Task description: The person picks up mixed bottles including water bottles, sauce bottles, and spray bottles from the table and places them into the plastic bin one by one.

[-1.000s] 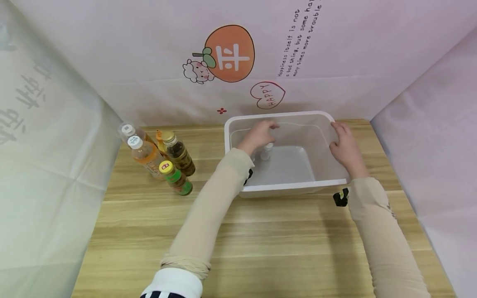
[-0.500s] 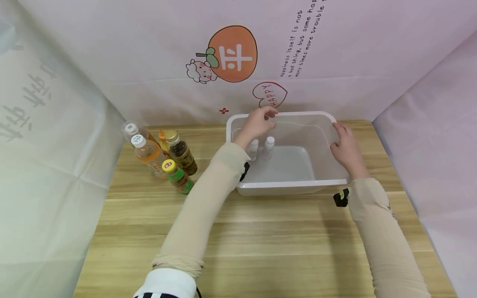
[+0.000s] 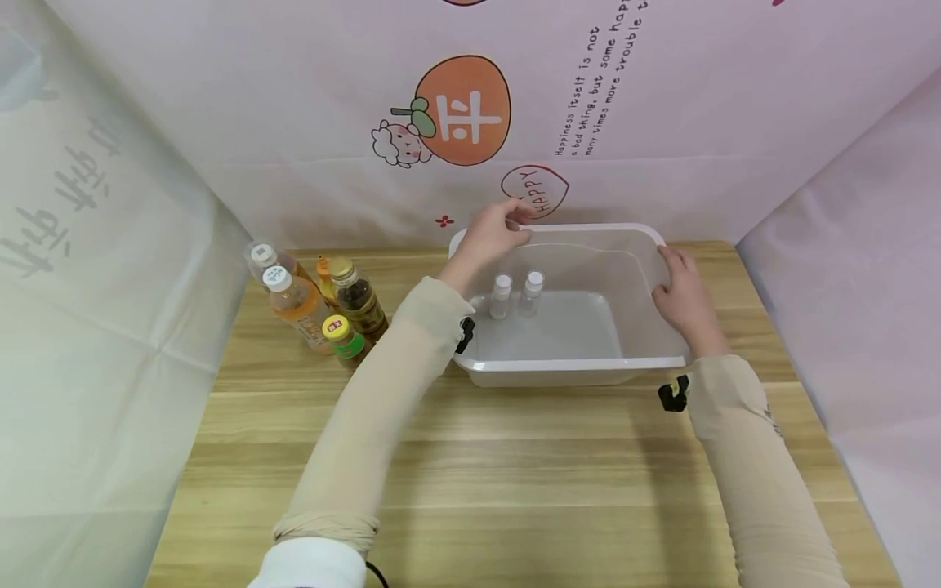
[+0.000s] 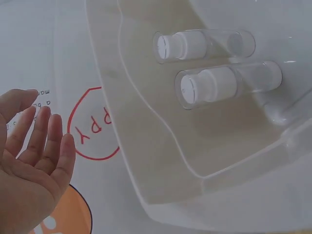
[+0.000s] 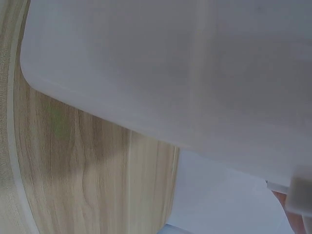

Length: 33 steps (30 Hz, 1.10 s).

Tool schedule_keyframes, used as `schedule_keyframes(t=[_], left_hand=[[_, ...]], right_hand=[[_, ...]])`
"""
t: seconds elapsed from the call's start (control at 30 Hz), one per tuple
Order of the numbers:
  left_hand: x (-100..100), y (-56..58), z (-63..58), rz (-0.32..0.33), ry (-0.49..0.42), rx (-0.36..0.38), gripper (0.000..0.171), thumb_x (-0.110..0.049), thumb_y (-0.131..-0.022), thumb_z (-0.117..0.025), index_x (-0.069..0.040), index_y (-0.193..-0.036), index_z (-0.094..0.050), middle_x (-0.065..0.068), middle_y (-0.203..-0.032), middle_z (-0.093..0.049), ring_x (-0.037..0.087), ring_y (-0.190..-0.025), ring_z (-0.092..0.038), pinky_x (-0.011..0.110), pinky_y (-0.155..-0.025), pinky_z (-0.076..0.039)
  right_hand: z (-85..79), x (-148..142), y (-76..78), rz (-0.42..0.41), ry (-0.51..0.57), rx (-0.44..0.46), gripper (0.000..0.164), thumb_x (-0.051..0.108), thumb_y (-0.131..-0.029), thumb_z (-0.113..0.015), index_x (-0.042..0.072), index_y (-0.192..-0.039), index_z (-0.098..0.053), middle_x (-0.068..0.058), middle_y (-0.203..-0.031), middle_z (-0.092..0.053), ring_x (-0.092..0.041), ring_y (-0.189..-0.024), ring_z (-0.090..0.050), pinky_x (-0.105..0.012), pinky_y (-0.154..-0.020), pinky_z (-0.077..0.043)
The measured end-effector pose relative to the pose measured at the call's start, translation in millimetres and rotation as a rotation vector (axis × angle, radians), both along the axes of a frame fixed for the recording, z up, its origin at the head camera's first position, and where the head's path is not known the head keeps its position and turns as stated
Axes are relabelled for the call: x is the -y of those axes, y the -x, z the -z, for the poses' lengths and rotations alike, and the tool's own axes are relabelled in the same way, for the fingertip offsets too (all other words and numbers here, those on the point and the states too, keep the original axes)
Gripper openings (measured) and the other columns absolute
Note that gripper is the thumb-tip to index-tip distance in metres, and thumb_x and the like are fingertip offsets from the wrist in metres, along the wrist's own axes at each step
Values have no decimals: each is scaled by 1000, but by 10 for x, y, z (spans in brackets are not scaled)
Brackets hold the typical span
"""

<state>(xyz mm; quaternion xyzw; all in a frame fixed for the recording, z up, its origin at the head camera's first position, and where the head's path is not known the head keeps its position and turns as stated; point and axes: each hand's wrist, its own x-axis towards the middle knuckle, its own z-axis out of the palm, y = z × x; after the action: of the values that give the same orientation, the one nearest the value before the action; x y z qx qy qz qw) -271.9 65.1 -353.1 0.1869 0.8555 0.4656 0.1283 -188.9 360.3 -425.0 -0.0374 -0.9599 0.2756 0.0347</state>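
Observation:
A white translucent plastic bin [image 3: 581, 363] sits toward the back of the table. Two small clear bottles with white caps, the left one [image 3: 501, 299] and the right one [image 3: 532, 296], stand upright inside it at the left. My left hand [image 3: 487, 235] is over the bin's back left rim, holding nothing; in the left wrist view its fingers [image 4: 36, 146] are loosely bent. My right hand [image 3: 687, 304] grips the bin's right rim, its thumb on the inner side. The right wrist view shows the bin's outer wall [image 5: 122, 63], not the hand.
Left of the bin stands a group: an orange drink bottle [image 3: 300, 309], another white-capped bottle [image 3: 265, 256], a dark gold-capped bottle [image 3: 359, 300], an orange-topped bottle [image 3: 325, 273] and a yellow-capped one [image 3: 349, 343]. White cloth walls [image 3: 294, 122] enclose the wooden table [image 3: 515, 457].
My left hand has risen out of the bin and moved left and back, bringing both small bottles into full view. My right hand stays on the rim.

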Motion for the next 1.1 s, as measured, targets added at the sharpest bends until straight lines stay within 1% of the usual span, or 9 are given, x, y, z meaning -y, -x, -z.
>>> schedule_keyframes(t=[0.13,0.27,0.4,0.53,0.67,0.87,1.1], left_hand=[[46,-41,-69,25,-13,4,33,-10,-93,-60,-7,-126,-58,10,-122,-62,22,-113,-58,28,-96,-49],[66,-69,-103,56,-15,1,31,-11,-93,-59,-6,-124,-59,10,-118,-64,21,-111,-58,27,-93,-50],[80,-103,-138,73,-14,-5,30,-12,-94,-57,-7,-123,-60,9,-119,-64,20,-110,-58,25,-93,-50],[115,-139,-189,67,-21,-6,29,-16,-95,-57,-9,-123,-60,7,-119,-63,19,-111,-57,25,-96,-48],[177,-170,-252,61,-55,-13,28,-18,-96,-56,-8,-122,-60,8,-118,-64,19,-110,-58,25,-97,-48],[298,-205,-365,42,-82,-36,27,-20,-97,-55,-10,-121,-61,6,-118,-65,17,-106,-59,23,-91,-49],[473,-289,-548,13,-154,-44,27,-19,-96,-56,-8,-120,-61,8,-119,-64,19,-104,-60,25,-87,-50]], right_hand=[[0,3,-5,1,2,12,67,-4,-84,-43,-5,-148,-22,-34,-148,-23,-57,-127,-34,-68,-105,-30],[-4,4,1,2,5,25,67,-4,-85,-43,-4,-149,-21,-34,-149,-22,-57,-128,-33,-68,-104,-30],[-3,-2,10,-2,4,14,67,-4,-85,-43,-4,-148,-21,-34,-149,-22,-57,-127,-34,-69,-103,-31],[15,-11,15,-9,8,-4,67,-4,-84,-43,-6,-147,-22,-35,-147,-24,-57,-126,-34,-68,-104,-31],[27,-8,12,-9,10,-6,67,-4,-84,-43,-6,-147,-23,-35,-147,-24,-57,-126,-35,-68,-103,-31],[18,5,6,-4,15,5,67,-5,-84,-44,-5,-148,-22,-35,-147,-23,-57,-126,-34,-68,-103,-31],[12,0,5,2,12,12,67,-4,-85,-43,-4,-148,-22,-34,-149,-23,-57,-126,-35,-69,-102,-32]])
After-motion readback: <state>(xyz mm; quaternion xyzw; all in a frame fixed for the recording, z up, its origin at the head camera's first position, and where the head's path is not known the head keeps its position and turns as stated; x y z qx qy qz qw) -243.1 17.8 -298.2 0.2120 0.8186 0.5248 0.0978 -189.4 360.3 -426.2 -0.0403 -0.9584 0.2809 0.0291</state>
